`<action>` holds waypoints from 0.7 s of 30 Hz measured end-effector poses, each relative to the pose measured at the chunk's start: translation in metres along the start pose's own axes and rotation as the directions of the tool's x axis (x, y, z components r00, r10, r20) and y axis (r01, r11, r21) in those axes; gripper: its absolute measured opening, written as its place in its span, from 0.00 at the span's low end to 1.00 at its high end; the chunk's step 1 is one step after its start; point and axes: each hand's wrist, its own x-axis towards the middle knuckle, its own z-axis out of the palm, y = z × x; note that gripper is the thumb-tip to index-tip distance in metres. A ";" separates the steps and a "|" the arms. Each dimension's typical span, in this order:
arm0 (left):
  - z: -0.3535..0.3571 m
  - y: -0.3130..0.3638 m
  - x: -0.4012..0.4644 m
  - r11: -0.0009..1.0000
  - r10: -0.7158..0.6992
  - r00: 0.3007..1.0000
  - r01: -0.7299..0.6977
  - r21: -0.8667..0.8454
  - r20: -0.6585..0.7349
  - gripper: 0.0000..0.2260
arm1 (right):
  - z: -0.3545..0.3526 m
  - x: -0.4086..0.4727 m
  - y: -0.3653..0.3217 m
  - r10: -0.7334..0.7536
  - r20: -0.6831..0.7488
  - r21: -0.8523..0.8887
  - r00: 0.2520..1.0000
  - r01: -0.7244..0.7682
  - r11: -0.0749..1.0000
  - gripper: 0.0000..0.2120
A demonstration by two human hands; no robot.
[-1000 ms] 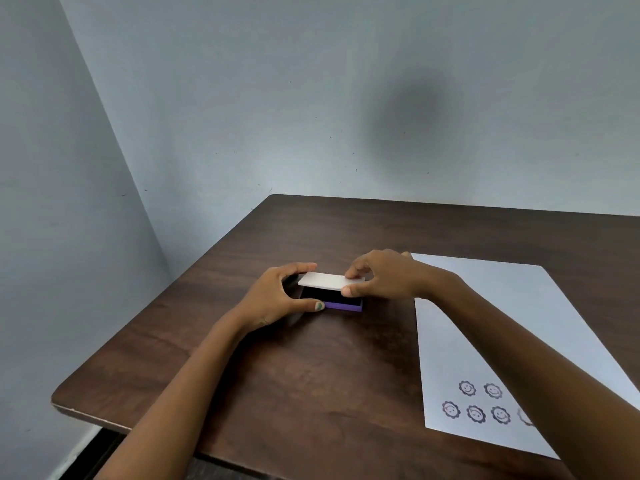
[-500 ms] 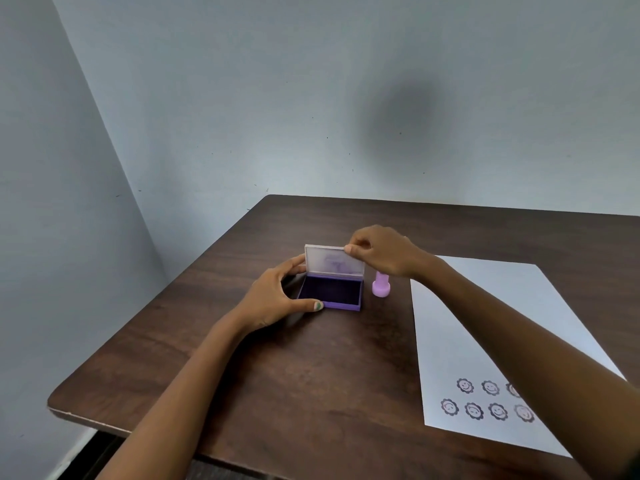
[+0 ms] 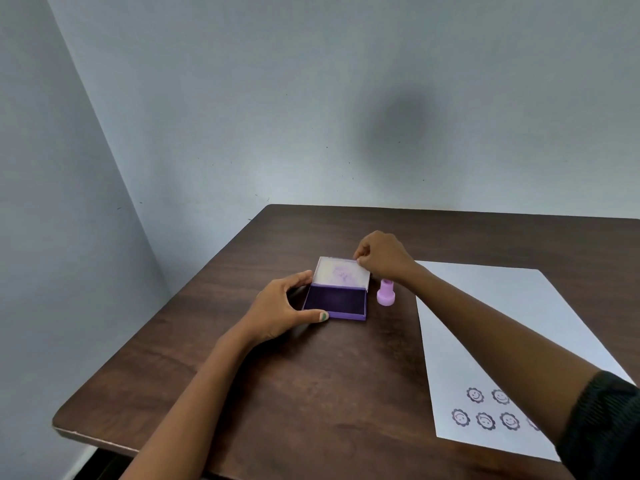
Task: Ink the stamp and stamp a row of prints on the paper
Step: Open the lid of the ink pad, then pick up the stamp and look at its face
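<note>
**Purple ink pad stands open, stamp waits beside it**

Purple rectangular plastic ink pad [image 3: 335, 304] sits on the dark wood tabletop [image 3: 311, 393]. Left hand [image 3: 280, 311] fingers clamp its base, likely to steady it; right hand [image 3: 381, 256] fingers pinch its one clear lid [image 3: 341, 274] upright. Just right of the pad stands one lilac plastic stamp [image 3: 385, 293], ungripped. Farther right, one white paper sheet [image 3: 502, 327] carries five clear prints, with further ones part-hidden.

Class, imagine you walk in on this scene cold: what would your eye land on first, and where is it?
Probably the open purple ink pad mid-table, its clear lid tipped up by the right hand while the left hand steadies the base. Just right of it stands a small pink stamp, untouched. Next, the white paper on the right, with smiley flower prints near its front edge.
</note>
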 end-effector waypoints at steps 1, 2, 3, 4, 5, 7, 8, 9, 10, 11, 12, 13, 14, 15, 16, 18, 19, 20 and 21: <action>0.000 0.000 0.000 1.000 0.005 1.000 -0.005 -0.003 0.000 0.39 | 0.000 0.001 0.000 0.000 -0.003 0.001 1.000 0.000 1.000 0.08; 0.000 0.000 0.000 1.000 0.011 1.000 -0.011 -0.005 0.003 0.38 | 0.000 0.001 -0.001 0.000 -0.001 0.001 1.000 0.000 1.000 0.08; 0.000 0.000 -0.001 1.000 0.016 1.000 -0.016 -0.005 0.004 0.37 | 0.000 0.002 -0.001 -0.002 0.006 0.000 1.000 0.002 1.000 0.08; 0.000 0.000 -0.001 1.000 0.018 1.000 -0.018 -0.001 0.003 0.37 | 0.000 0.002 -0.003 -0.004 0.018 -0.004 1.000 0.004 1.000 0.08; 0.000 0.000 -0.001 1.000 0.019 1.000 -0.019 0.006 0.000 0.37 | 0.000 0.002 -0.004 -0.009 0.031 -0.006 0.999 0.009 1.000 0.08; -0.001 0.001 -0.001 1.000 0.020 1.000 -0.020 0.019 -0.006 0.38 | 0.002 0.002 -0.006 -0.019 0.056 -0.003 0.998 0.019 1.000 0.09; -0.001 0.001 -0.001 1.000 0.020 1.000 -0.020 0.022 -0.007 0.38 | 0.002 0.002 -0.006 -0.023 0.065 0.001 0.998 0.023 1.000 0.09; -0.001 0.001 -0.001 1.000 0.021 1.000 -0.021 0.023 -0.006 0.38 | 0.003 0.002 -0.007 -0.025 0.070 0.007 0.997 0.024 1.000 0.09; -0.001 0.001 -0.001 0.999 0.022 1.000 -0.022 0.025 -0.006 0.38 | 0.003 0.002 -0.007 -0.024 0.068 0.015 0.997 0.023 1.000 0.09; -0.001 0.000 -0.001 0.999 0.021 1.000 -0.021 0.026 -0.005 0.38 | 0.002 0.002 -0.007 -0.022 0.062 0.026 0.998 0.020 0.999 0.10; -0.001 0.000 -0.001 0.999 0.021 1.000 -0.021 0.027 -0.007 0.38 | 0.001 0.002 -0.007 -0.020 0.055 0.039 0.998 0.018 0.999 0.10; -0.001 0.000 -0.001 0.999 0.021 1.000 -0.021 0.027 -0.009 0.39 | -0.001 0.002 -0.007 -0.021 0.053 0.052 0.998 0.018 0.998 0.10; -0.001 0.000 -0.001 0.999 0.022 1.000 -0.022 0.027 -0.009 0.38 | -0.002 0.001 -0.006 -0.025 0.056 0.062 0.998 0.021 0.998 0.09; -0.001 0.000 -0.001 0.999 0.023 1.000 -0.023 0.027 -0.007 0.38 | -0.004 0.000 -0.006 -0.031 0.065 0.069 0.997 0.026 0.997 0.09; -0.001 0.000 -0.001 0.999 0.023 1.000 -0.023 0.026 -0.004 0.38 | -0.006 -0.001 -0.006 -0.037 0.077 0.077 0.996 0.031 0.997 0.09; -0.001 -0.001 0.000 0.999 0.025 1.000 -0.026 0.023 0.003 0.37 | -0.011 -0.004 -0.004 -0.050 0.099 0.101 0.994 0.040 0.994 0.09; -0.002 -0.001 0.000 0.999 0.029 1.000 -0.029 0.022 0.004 0.36 | -0.015 -0.007 -0.003 -0.059 0.098 0.114 0.993 0.048 0.992 0.09; -0.002 -0.001 0.000 0.999 0.033 0.999 -0.033 0.020 0.002 0.36 | -0.020 -0.009 -0.002 -0.070 0.085 0.126 0.994 0.059 0.990 0.09; -0.002 -0.001 0.000 0.999 0.037 0.999 -0.037 0.017 -0.001 0.35 | -0.026 -0.013 -0.001 -0.082 0.064 0.136 0.995 0.073 0.988 0.09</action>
